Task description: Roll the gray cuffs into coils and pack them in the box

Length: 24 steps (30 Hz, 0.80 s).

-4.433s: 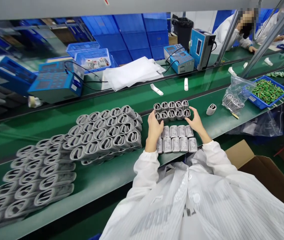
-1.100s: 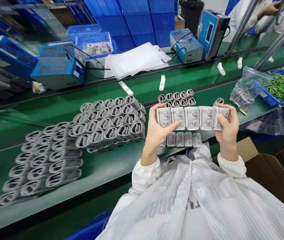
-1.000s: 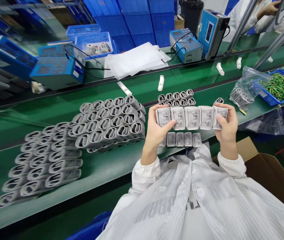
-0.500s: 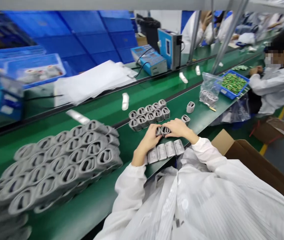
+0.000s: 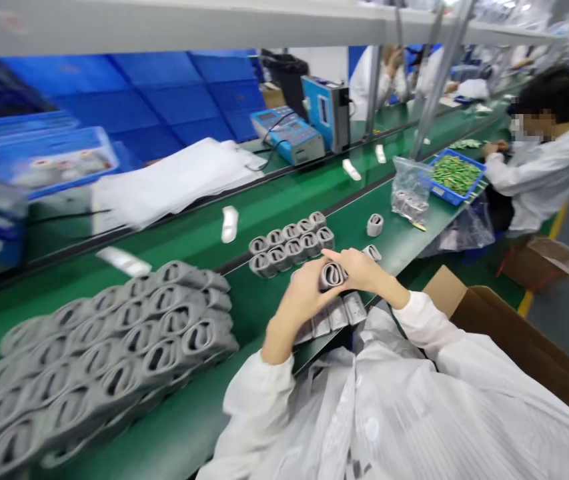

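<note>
Head view | my left hand (image 5: 304, 300) and right hand (image 5: 359, 270) pinch one rolled grey cuff (image 5: 331, 276) | remaining on surface (image 5: 404, 230): small cuff block (image 5: 287, 245), large cuff stack (image 5: 114, 353)

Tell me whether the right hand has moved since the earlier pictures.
Yes, leftward: the right hand now sits left of the upright cuff, not right of it.

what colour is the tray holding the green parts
The tray is blue, clearest in the head view.

Head-worn camera, close above green workbench (image 5: 129, 227), facing forward and down at hands (image 5: 307, 297); far end looks somewhat blurred.
</note>
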Motion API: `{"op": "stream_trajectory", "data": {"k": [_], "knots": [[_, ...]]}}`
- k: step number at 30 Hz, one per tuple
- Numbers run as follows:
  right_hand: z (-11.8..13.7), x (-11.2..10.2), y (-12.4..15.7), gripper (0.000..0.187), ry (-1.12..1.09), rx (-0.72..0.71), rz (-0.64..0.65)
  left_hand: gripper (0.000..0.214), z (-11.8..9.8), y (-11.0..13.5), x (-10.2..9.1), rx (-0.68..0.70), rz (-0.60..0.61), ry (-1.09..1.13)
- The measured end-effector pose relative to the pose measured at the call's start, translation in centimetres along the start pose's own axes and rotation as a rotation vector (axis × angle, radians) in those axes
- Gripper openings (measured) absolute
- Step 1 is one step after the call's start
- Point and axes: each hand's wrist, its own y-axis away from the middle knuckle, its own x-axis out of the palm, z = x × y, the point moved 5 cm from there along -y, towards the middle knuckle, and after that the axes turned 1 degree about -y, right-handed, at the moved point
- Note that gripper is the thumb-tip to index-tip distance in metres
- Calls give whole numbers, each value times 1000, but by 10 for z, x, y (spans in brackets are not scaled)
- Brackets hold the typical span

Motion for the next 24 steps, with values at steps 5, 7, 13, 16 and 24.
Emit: {"op": "stream_trajectory", "data": {"k": [5,7,13,16,24], "knots": [[24,-44,20,104,-203,-227,-314,58,-36,29,-33,-26,-350,325],[10,-57,20,99,-156,-199,-355,57,-39,66,-65,20,-668,439],[-34,2,-20,64,183,-115,60,71,-28,210,-123,-125,-1171,-82],[-40,49,-41,70,233,-145,182,68,18,288,-134,-543,-1304,-298],[-47,80,-63,85,277,-191,234,60,115,394,-215,-1104,-1369,-479]]}}
